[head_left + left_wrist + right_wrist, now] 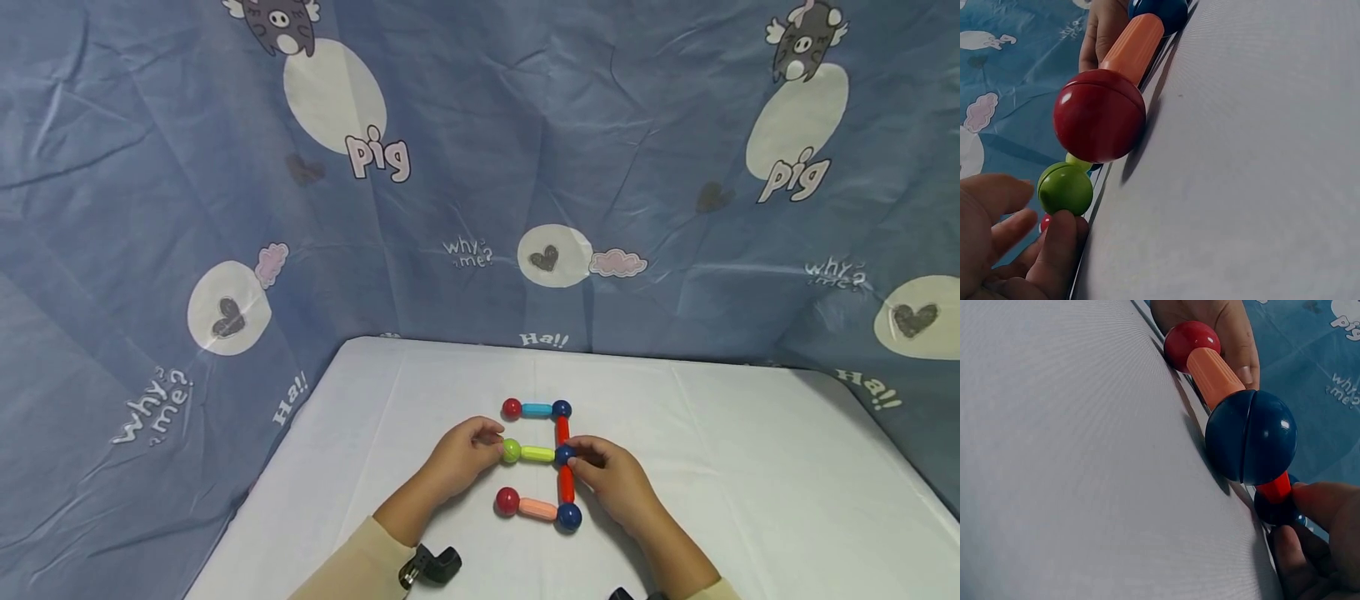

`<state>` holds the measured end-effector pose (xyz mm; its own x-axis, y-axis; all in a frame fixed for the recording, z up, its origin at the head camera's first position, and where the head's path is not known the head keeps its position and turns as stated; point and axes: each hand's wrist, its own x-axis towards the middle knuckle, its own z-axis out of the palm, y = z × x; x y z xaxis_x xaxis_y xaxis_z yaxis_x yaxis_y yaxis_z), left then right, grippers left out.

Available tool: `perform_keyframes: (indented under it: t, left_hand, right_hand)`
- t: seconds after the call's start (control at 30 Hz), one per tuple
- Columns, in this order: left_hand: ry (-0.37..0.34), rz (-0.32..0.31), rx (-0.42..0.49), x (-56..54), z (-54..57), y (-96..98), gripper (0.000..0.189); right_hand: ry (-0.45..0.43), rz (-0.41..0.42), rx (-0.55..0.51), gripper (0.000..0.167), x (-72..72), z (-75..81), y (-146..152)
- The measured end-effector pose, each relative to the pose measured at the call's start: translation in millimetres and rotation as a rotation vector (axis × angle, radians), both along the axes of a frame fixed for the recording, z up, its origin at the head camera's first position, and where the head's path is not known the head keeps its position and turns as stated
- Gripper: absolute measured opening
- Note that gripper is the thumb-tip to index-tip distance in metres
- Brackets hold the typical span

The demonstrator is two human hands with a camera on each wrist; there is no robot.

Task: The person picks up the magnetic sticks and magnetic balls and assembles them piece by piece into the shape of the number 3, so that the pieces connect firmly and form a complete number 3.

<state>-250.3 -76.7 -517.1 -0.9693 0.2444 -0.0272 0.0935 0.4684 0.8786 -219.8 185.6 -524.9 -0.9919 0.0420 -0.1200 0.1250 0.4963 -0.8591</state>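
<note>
Magnetic rods and balls form an E-like figure, mirrored, on a white-covered table. My left hand [461, 454] is at the left end of its middle arm. One fingertip touches the green ball [1065, 189] while another finger [1013, 190] stands slightly apart from it. A yellow-green rod [537, 453] links that ball to the middle blue ball [565, 454]. With thumb and finger, my right hand [617, 482] pinches this blue ball. Red rods [566, 485] run from it to the upper blue ball [562, 408] and the lower blue ball [1251, 437].
A light blue rod [536, 410] with a red ball [512, 408] forms the far arm. The near arm is an orange rod [537, 509] ending in another red ball [1099, 115]. Behind the white table [750, 467] hangs a blue patterned cloth [465, 125].
</note>
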Motion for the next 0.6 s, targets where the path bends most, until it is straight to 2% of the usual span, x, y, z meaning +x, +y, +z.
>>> perform_keyframes:
  t: [0.2, 0.4, 0.6]
  left_hand:
    - [-0.076, 0.034, 0.11, 1.3, -1.4, -2.5, 0.028]
    - [-0.12, 0.058, 0.114, 0.4, -1.3, -6.3, 0.022]
    - [-0.146, 0.019, 0.115, -0.3, 3.3, -12.1, 0.018]
  right_hand:
    - [0.004, -0.001, -0.004, 0.029, -0.3, -1.8, -0.9]
    - [-0.007, -0.011, -0.023, 0.026, 0.6, 0.3, -1.4]
    - [-0.006, -0.029, -0.065, 0.023, 1.8, 1.4, 0.6]
